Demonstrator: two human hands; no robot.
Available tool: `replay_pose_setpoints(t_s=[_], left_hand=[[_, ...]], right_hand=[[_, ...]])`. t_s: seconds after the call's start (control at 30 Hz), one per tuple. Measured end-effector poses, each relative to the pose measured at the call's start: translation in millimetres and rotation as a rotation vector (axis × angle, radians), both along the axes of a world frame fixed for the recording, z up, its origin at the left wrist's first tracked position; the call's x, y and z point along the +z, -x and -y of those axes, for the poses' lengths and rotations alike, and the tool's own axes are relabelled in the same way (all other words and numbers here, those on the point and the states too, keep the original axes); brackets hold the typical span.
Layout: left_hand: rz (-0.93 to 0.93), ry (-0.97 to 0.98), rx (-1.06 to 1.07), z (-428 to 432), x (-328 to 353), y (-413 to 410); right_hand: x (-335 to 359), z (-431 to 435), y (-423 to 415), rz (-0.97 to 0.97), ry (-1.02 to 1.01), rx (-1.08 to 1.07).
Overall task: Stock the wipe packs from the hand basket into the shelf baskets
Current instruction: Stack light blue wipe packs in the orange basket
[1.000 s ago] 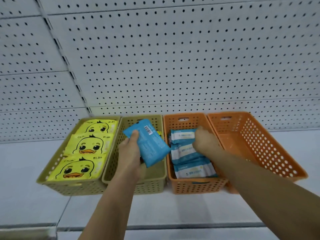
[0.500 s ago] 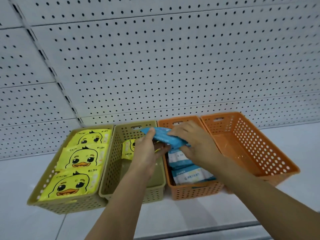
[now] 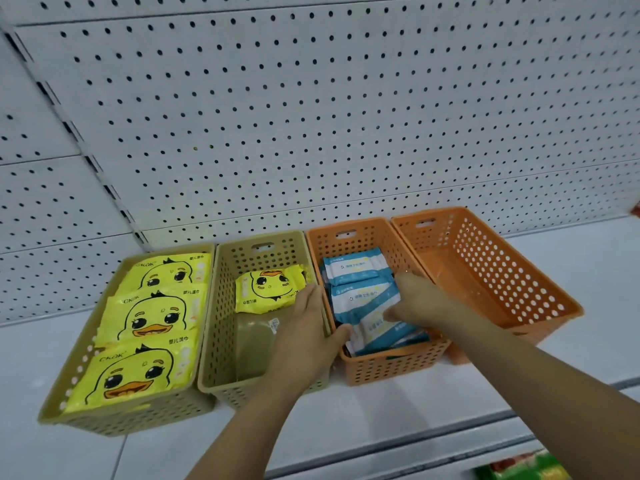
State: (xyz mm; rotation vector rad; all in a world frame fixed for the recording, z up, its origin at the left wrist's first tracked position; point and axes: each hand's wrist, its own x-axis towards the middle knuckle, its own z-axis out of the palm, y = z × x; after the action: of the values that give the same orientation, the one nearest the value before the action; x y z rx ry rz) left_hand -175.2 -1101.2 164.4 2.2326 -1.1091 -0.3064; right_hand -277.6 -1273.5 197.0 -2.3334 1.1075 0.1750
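- Light, squashy and slippery: blue-and-white plastic wipe pack (image 3: 375, 328), middle of the frame, at the front of the orange plastic shelf basket (image 3: 391, 367). Best held across the flat sides.
- Grip of left hand (image 3: 304, 327) apart, fingers flat, thumb touching the pack's edge.
- Grip of right hand (image 3: 419, 303) bent over the pack; pinching or only pressing, cannot tell.

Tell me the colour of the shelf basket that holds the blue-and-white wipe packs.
Orange: the orange basket shows best in the head view.

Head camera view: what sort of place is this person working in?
Most likely a shop aisle being restocked: a white pegboard back panel, a shelf holding plastic baskets, and identical duck-print wipe packs and blue wipe packs laid out like goods for sale.
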Motion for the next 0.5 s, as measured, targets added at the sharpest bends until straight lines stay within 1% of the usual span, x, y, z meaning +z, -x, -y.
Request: replay_pose_setpoints(t_s=[0.1, 0.2, 0.3, 0.4, 0.43, 0.5], left_hand=[[0.016, 0.019, -0.016, 1, -5, -1], [0.027, 0.015, -0.026, 1, -5, -1], [0.036, 0.014, -0.039, 1, -5, -2], [0.036, 0.006, -0.045, 1, -6, -2], [0.042, 0.003, -0.052, 1, -7, -3], [0.054, -0.008, -0.069, 1, -8, -4]], right_hand=[[-14, -5, -4, -0.150, 0.276, 0.104], [-26, -8, -8, -0.267, 0.411, 0.197], [-27, -8, -14, -0.306, 0.426, 0.242], [-20, -9, -17, -0.339, 0.349, 0.228], [-17, -11, -15, -0.330, 0.328, 0.212], [-11, -21, -9, -0.251, 0.284, 0.162]])
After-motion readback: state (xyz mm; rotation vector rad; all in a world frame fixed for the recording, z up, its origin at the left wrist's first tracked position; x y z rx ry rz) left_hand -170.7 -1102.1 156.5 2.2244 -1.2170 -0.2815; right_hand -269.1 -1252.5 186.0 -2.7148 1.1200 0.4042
